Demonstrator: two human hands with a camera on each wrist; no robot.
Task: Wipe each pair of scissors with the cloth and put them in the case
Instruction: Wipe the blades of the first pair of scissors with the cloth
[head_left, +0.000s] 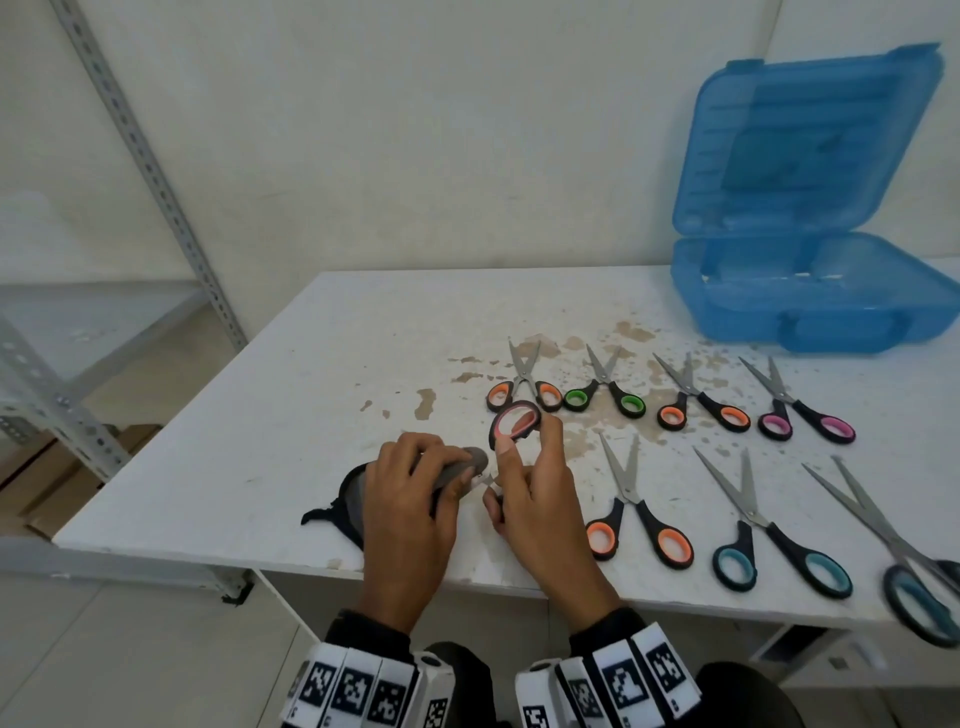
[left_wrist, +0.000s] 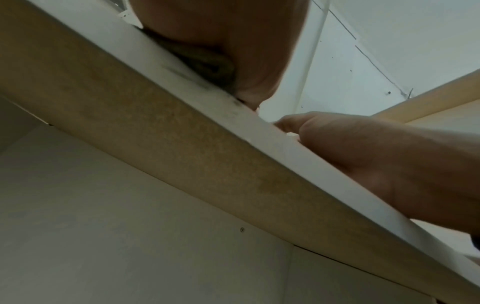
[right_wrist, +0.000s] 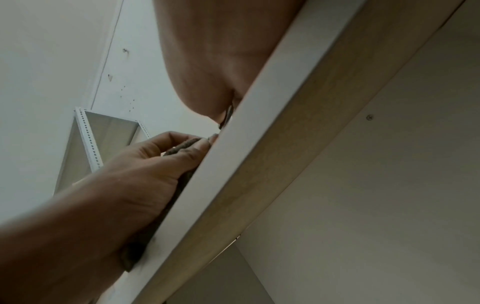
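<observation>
Low in the centre of the head view, the left hand (head_left: 410, 499) has its fingers curled round the grey cloth (head_left: 457, 470), bunched over the blades of the pink-handled scissors (head_left: 511, 423); the right hand (head_left: 540, 499) grips those scissors, one finger through the upper handle loop; both wrist views show mostly the table (head_left: 260, 415) edge from beneath. The blue case (head_left: 779, 312) stands open at the upper right of the frame, well apart from the hands; seven more scissors lie in two rows across the middle and right. The likely trouble is the blade tips slipping through the thin cloth into the left fingers, should the wipe run fast; the long pair at the lower right lies near the table edge and could be knocked off by a careless reach.
</observation>
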